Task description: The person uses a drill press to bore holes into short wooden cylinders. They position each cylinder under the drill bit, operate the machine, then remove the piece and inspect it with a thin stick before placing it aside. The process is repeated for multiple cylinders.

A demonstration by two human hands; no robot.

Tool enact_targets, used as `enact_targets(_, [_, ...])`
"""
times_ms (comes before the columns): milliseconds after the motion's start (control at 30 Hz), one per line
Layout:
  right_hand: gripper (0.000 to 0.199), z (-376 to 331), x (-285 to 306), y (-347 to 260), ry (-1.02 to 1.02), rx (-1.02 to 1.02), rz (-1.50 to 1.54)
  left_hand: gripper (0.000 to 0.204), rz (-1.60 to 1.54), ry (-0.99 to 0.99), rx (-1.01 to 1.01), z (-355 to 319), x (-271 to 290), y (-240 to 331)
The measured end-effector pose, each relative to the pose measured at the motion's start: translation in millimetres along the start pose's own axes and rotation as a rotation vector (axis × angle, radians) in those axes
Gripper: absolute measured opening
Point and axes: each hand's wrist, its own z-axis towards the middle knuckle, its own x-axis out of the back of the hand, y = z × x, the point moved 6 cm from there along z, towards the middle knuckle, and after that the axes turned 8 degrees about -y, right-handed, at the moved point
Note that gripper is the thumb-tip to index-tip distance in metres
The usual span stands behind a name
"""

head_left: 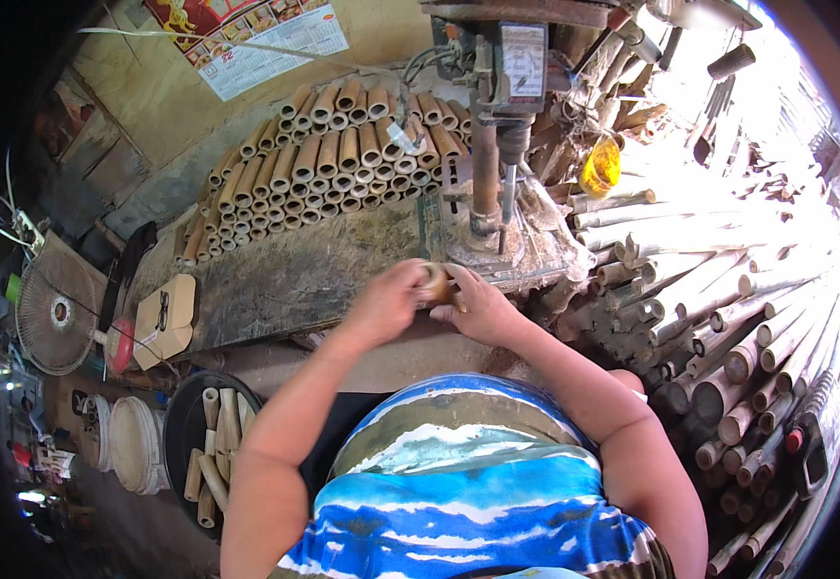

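A short bamboo tube (436,283) is held between my two hands, in front of the bench's near edge. My left hand (388,303) is closed on its left side and is slightly blurred. On its other side, my right hand (481,306) has the fingers curled against the tube. Just beyond my hands stands a drill press (512,145), its bit (509,198) pointing down over a dusty base (526,261). The tube is apart from the bit. My fingers hide part of it.
Cut bamboo tubes (333,150) are stacked on the wooden bench (275,289). Long bamboo poles (729,318) fill the right side, near a yellow container (601,169). On the left are a fan (58,304), a cardboard piece with glasses (166,318) and a black tub (181,405) holding bamboo pieces.
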Motion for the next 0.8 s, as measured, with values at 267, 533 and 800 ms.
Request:
enact_targets(267, [0.042, 7.0, 47.2, 76.1, 0.225, -0.24, 0.105, 0.054, -0.588, -0.01, 0.158, 107.1, -89.3, -15.5])
enact_targets(533, [0.039, 13.7, 85.6, 57.7, 0.378, -0.181, 0.05, 0.062, -0.559, 0.01, 0.168, 142.8, -79.7, 3.1])
enact_targets(800, [0.032, 18.3, 92.5, 28.1, 0.468, -0.074, 0.039, 0.057, -0.616, 0.096, 0.079, 137.7, -53.4, 16.2])
